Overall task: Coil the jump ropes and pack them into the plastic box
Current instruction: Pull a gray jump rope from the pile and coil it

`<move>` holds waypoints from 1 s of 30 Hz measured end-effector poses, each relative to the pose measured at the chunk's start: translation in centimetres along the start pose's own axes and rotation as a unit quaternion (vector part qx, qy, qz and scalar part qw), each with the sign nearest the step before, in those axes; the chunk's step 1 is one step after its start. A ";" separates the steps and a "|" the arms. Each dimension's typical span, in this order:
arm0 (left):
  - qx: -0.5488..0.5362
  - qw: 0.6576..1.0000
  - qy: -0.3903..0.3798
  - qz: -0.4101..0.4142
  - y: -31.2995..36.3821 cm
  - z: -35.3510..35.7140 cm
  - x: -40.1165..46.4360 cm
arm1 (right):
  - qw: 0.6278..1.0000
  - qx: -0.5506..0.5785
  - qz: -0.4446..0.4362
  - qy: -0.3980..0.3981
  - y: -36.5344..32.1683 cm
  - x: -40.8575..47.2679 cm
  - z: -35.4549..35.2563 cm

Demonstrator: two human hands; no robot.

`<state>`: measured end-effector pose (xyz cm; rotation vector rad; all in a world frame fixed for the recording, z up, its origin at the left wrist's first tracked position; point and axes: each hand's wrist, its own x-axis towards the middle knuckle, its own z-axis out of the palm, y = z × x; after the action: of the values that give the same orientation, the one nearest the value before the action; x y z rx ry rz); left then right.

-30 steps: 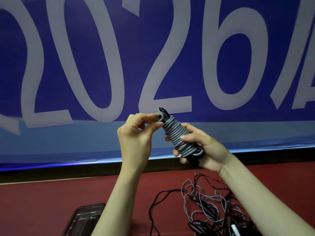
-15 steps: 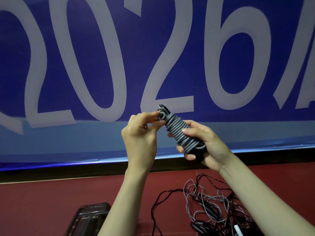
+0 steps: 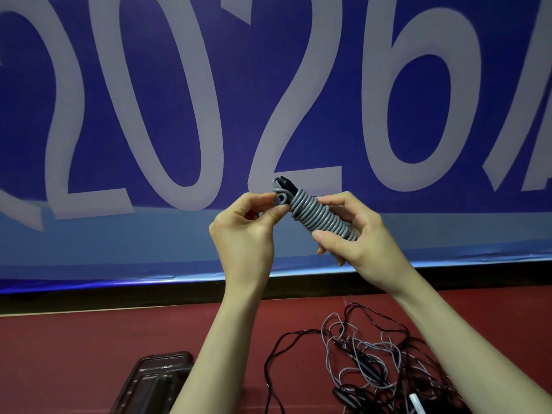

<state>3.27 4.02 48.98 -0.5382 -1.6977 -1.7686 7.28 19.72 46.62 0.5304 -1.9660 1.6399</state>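
Head view: my right hand [image 3: 355,243] grips the grey coiled jump rope [image 3: 318,218] held up in front of the banner [image 3: 119,85]; my left hand [image 3: 248,225] pinches the loose end loop at its top. Risk: if the pinch slips before the end is tucked, the wraps likely spring loose. Plastic box [image 3: 155,380] sits near left, the tangled ropes [image 3: 367,354] near right.

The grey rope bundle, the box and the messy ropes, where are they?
grey rope bundle [image 3: 319,218], head view, middle coils.
box [image 3: 155,380], head view, dark lid.
messy ropes [image 3: 367,360], head view, tangled grey loops.
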 end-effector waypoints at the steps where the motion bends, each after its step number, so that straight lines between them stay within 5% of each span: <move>1: 0.004 1.000 -0.003 -0.004 0.1 0.0 0.1 | 1.000 -0.010 -0.008 0.003 0.0 -0.1 0.0; 8: 0.022 0.999 -0.037 -0.011 0.7 -0.7 0.4 | 0.999 -0.034 -0.012 -0.006 0.4 -0.3 -0.1; 18: 0.043 0.980 -0.193 0.016 1.0 -2.7 1.4 | 0.997 -0.044 0.002 -0.066 0.2 -0.6 -0.8; 30: -0.026 0.986 -0.156 -0.041 1.4 -2.2 0.8 | 0.996 -0.017 0.017 -0.085 0.3 -0.7 -1.0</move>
<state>3.93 1.70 50.31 -0.8147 -1.9123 -1.8670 7.75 20.77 46.08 0.6463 -2.1325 1.6259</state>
